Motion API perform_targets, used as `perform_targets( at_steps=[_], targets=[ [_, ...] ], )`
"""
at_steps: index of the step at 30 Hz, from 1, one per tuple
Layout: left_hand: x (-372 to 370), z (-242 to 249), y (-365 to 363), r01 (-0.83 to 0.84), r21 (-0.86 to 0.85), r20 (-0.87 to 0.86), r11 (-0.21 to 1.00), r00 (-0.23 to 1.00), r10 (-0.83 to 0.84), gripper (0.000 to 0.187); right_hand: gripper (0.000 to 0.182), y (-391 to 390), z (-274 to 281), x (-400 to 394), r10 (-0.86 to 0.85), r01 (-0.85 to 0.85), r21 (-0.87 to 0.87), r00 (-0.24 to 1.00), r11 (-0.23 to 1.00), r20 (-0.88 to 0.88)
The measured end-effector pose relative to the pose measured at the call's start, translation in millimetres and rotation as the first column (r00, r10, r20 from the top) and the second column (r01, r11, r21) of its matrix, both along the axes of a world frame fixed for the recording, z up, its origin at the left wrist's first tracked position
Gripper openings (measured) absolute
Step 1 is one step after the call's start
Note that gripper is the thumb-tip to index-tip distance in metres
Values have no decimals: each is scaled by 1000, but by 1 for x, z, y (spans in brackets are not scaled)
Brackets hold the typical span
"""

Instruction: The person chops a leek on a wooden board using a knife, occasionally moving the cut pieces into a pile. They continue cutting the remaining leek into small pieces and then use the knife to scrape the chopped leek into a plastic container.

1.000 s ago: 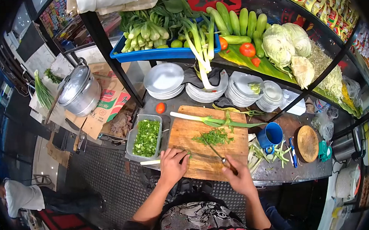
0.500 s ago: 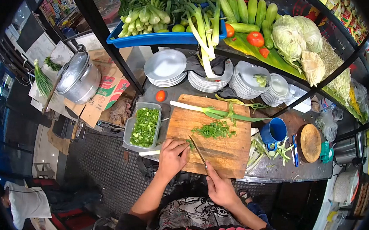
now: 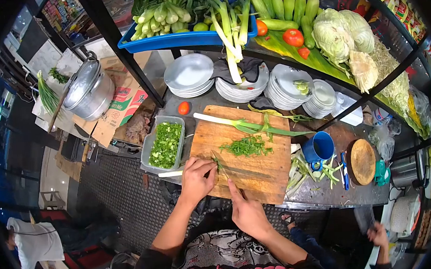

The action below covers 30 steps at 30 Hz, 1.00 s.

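Had a pale stalk (image 3: 170, 174) pinned over the near left part of the cutting board (image 3: 273, 178), white end jutting out to the left, bit of green poking out on the knife side. Wrapped the left hand (image 3: 198, 177) around it with a snug grip, probably to stop any rolling and offer just that short green end to the blade. Held the knife (image 3: 222, 170) in the right hand (image 3: 248, 212), grip clenched on the handle, one finger stretched toward the blade, likely for control. Had the chopped greens (image 3: 247, 146) heaped farther up the board, presumably out of the way, and a whole leek (image 3: 247, 127) lying across the far part, within easy reach. Had the plastic tub (image 3: 180, 149) of cut greens on the table (image 3: 360, 198), just left of the board (pretty handy spot, honestly), and the trimmings (image 3: 298, 174) off to the right near the blue mug (image 3: 319, 146), likely to avoid mixing.
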State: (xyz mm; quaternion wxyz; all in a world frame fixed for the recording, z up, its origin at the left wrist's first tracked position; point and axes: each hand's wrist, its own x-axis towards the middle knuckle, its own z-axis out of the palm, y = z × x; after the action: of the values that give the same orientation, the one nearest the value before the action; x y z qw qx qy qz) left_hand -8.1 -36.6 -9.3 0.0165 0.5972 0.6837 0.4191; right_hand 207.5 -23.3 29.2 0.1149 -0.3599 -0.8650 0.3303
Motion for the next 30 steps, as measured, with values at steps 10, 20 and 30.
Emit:
perform_targets(
  at_steps=[10, 20, 30],
  targets=[
    [1, 2, 0, -16, -4, -14, 1000, 1000, 16, 9, 78, 1, 6, -8, -8, 7, 11, 995, 1000, 100],
    [3, 6, 2, -25, -13, -27, 1000, 999, 25, 8, 84, -22, -4, 33, -13, 8, 64, 996, 998, 83],
    [0, 2, 1, -14, 5, -1, 1000, 1000, 14, 9, 64, -27, 20, 55, -141, 131, -200, 989, 971, -38]
  ],
)
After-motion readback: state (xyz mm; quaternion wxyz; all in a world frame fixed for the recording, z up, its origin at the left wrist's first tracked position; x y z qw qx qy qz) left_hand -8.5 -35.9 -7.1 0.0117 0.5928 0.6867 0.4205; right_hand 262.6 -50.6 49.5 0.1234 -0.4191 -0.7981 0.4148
